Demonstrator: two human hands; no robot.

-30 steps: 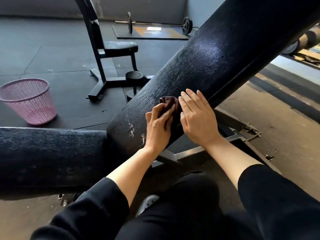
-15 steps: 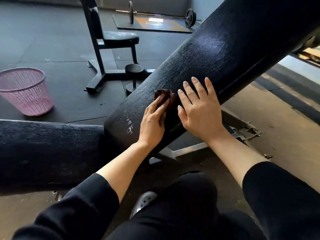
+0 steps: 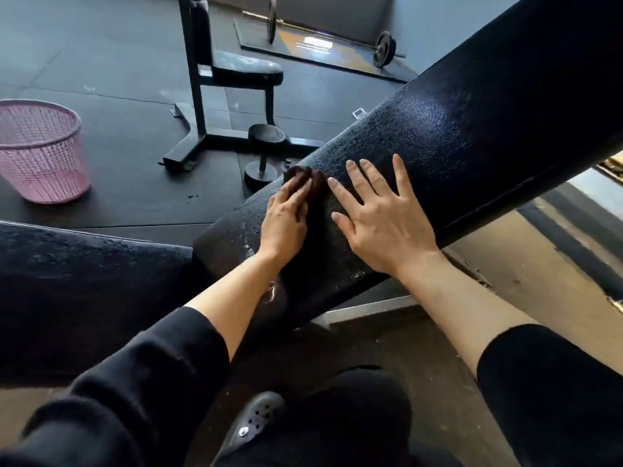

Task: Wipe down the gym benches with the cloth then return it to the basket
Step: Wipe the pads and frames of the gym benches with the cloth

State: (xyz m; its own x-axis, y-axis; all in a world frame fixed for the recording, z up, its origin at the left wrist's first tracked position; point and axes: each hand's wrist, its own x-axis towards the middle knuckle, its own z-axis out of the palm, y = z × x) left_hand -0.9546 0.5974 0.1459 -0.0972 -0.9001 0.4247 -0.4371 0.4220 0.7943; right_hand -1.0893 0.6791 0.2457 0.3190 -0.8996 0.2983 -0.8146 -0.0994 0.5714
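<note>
A black padded bench backrest [image 3: 438, 136] slopes up to the right, joined to its flat seat pad [image 3: 84, 281] at the left. A small dark brown cloth [image 3: 305, 175] lies on the lower part of the backrest. My left hand [image 3: 286, 219] presses flat on the cloth with straight fingers. My right hand [image 3: 381, 217] rests flat on the backrest just right of the cloth, fingers spread. A pink mesh basket [image 3: 40, 150] stands on the floor at the left.
A second black bench [image 3: 236, 72] on a metal frame stands behind. A dumbbell [image 3: 264, 153] sits upright near its base. A barbell [image 3: 323, 32] lies on a platform at the back. My shoe [image 3: 256, 419] shows below.
Both hands have slid up the backrest with the cloth. My right hand's fingers have spread wider and moved away from the cloth.
</note>
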